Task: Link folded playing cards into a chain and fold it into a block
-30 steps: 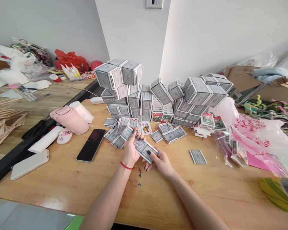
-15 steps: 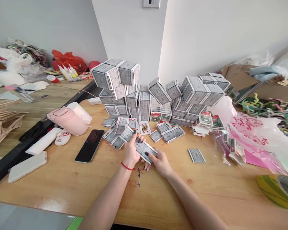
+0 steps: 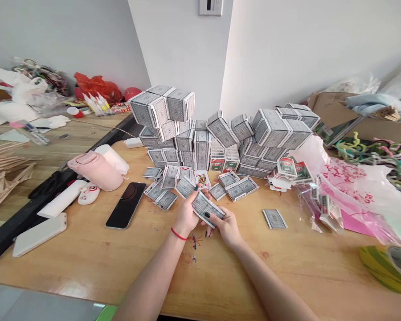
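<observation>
Grey-backed playing cards (image 3: 203,208) are held between my two hands above the table's middle. My left hand (image 3: 187,214) grips their left part, thumb on top and fingers behind. At the lower right end, my right hand (image 3: 225,225) pinches them with the thumb on the card back. How many cards are held, I cannot tell. Beyond the hands lie folded card pieces (image 3: 242,187) and a face-up queen card (image 3: 201,179). Behind these stand blocks built of folded cards (image 3: 200,147). A single card (image 3: 274,219) lies face down to the right.
On the left are a phone (image 3: 126,205), a pink tumbler (image 3: 95,169) and a white power bank (image 3: 40,234). To the right sit card boxes (image 3: 286,167), a plastic bag (image 3: 350,178) and a yellow-green tape roll (image 3: 384,267). Small red threads (image 3: 194,241) lie before my hands.
My hands and the held cards have shifted slightly right. The cards look a little more bent now. The view has tilted slightly; the things on the table stay in place.
</observation>
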`<action>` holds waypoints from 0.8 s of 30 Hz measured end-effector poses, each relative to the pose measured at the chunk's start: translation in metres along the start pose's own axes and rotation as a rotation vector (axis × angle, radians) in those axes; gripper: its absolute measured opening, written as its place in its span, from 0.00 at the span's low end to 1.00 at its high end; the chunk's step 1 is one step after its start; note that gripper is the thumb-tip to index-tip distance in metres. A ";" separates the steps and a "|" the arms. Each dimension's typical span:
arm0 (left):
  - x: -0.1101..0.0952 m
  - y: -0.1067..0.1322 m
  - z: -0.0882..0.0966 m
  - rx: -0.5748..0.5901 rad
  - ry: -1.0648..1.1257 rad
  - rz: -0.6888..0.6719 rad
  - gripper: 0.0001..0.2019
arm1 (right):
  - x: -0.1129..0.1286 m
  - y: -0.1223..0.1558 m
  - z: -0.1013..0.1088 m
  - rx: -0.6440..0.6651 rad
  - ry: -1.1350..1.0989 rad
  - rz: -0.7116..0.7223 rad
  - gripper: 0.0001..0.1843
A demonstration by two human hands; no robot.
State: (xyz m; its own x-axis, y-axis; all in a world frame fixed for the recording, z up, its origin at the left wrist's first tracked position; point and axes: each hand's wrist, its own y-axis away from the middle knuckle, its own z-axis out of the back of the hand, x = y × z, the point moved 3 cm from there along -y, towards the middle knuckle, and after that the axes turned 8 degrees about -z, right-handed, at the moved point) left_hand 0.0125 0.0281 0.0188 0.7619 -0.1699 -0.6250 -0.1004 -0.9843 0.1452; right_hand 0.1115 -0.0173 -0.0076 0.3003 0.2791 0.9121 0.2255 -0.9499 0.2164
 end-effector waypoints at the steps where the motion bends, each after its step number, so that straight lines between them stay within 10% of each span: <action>1: 0.001 0.001 0.000 0.035 -0.043 0.033 0.14 | 0.001 0.000 0.002 -0.032 0.033 0.033 0.14; 11: 0.005 -0.003 0.008 -0.043 -0.426 -0.120 0.32 | 0.002 -0.006 0.017 -0.182 0.499 0.229 0.05; 18: -0.008 -0.005 0.005 0.058 -0.239 -0.269 0.29 | 0.009 -0.018 0.012 -0.154 0.573 0.394 0.16; 24: -0.016 -0.007 0.010 0.029 -0.201 -0.372 0.26 | 0.033 -0.061 0.012 -0.074 1.073 0.460 0.14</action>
State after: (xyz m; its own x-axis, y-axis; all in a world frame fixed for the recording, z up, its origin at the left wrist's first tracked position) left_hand -0.0059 0.0369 0.0203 0.6096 0.1942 -0.7685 0.1380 -0.9807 -0.1383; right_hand 0.1190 0.0516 0.0054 -0.6052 -0.3216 0.7283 0.2342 -0.9462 -0.2232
